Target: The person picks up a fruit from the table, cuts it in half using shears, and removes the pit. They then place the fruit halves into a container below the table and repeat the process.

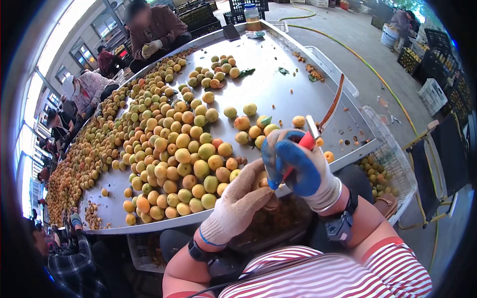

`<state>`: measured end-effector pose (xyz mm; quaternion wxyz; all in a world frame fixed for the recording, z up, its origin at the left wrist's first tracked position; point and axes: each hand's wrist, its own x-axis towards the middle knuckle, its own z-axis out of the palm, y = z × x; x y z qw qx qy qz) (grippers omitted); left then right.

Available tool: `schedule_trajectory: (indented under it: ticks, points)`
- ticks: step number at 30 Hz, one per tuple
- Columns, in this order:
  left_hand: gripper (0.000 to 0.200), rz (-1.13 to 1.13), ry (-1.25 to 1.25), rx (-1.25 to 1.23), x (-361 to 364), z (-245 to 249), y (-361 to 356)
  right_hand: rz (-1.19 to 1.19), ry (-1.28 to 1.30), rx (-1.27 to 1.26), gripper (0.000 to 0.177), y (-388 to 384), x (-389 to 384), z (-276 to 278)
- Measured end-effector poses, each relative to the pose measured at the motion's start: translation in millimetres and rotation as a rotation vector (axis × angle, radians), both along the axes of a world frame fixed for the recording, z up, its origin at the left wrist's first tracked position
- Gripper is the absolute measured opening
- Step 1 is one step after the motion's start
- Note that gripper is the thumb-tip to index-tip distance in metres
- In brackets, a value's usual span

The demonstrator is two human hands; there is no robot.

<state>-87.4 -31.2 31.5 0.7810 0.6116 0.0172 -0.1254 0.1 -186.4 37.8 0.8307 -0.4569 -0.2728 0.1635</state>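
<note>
My left hand [242,201], in a white and tan knit glove, is closed around an apricot [263,182], mostly hidden by the fingers. Close against it is my right hand [298,166], in a white glove with a blue coating, its fingers wrapped round a red-handled tool [308,141]. A metal end of the tool points up and away; its lower end lies hidden between the hands. Both hands are over the table's near edge. Just beyond them, a heap of yellow-green and orange apricots [183,155] spreads across the metal table [271,54].
A crate of fruit [375,174] sits at my right, near a folding chair [439,164]. Below the table edge stands another crate [144,251]. Several people work along the far and left sides. A jar [252,17] stands at the far corner; a hose [365,62] crosses the floor.
</note>
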Motion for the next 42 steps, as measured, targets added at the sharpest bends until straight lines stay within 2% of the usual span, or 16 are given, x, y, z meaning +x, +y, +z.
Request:
schedule_trajectory:
  ticks: [3, 4, 5, 7, 8, 12, 13, 14, 19, 22, 25, 27, 29, 31, 39, 42]
  points:
    - [0.041, -0.035, 0.009, -0.062, 5, -7, 0, 0.011, -0.341, 0.161, 0.025, 0, 20, -31]
    - [0.042, -0.070, 0.036, -0.090, 7, -14, 1, 0.061, -0.091, 0.178, 0.024, -2, 13, -19]
    - [0.043, -0.107, 0.065, -0.118, 7, -18, 1, 0.060, -0.090, 0.178, 0.024, 0, 10, -21]
    - [0.036, -0.077, 0.039, -0.087, 7, -21, -7, -0.222, -0.237, -0.082, 0.020, 5, 8, -26]
    - [0.029, -0.048, 0.010, -0.056, 7, -21, -10, 0.017, 0.152, 0.147, 0.019, 5, 5, -20]
    - [0.027, 0.005, 0.049, 0.248, 5, -19, -17, -0.130, 0.371, -0.052, 0.018, 16, -10, -8]
    - [0.030, 0.048, -0.141, 0.415, 6, -27, -16, -0.129, 0.370, -0.054, 0.018, 17, -11, -8]
    - [0.033, 0.092, -0.331, 0.580, 5, -32, -16, -0.136, 0.239, -0.127, 0.020, 17, -12, -10]
    - [0.036, 0.075, -0.386, 1.001, 0, -33, -15, -0.332, -0.638, -0.203, 0.013, 28, -7, -29]
    - [0.035, -0.080, -0.492, 1.273, 7, -47, -9, -0.349, -0.656, -0.265, 0.014, 35, -10, -33]
    - [0.044, -0.031, -0.439, 1.173, 9, -44, -7, -0.316, -0.719, -0.264, 0.009, 32, -4, -35]
    - [0.042, 0.047, -0.434, 0.933, 11, -48, -5, -0.295, -0.201, -0.120, 0.009, 35, 4, -50]
    - [0.042, 0.120, -0.217, 0.146, 14, -34, -11, 0.131, 0.518, 0.327, 0.033, 18, 9, -27]
    - [0.044, 0.096, -0.248, 0.137, 18, -27, -6, -0.045, 0.227, 0.187, 0.042, 13, 14, -15]
    - [0.055, 0.027, -0.003, -0.007, 11, 9, 4, 0.110, 0.038, 0.447, 0.054, -18, 27, 7]
    - [0.056, -0.121, 0.027, 0.173, 8, 16, 2, 0.239, -0.044, 0.470, 0.052, -19, 22, 6]
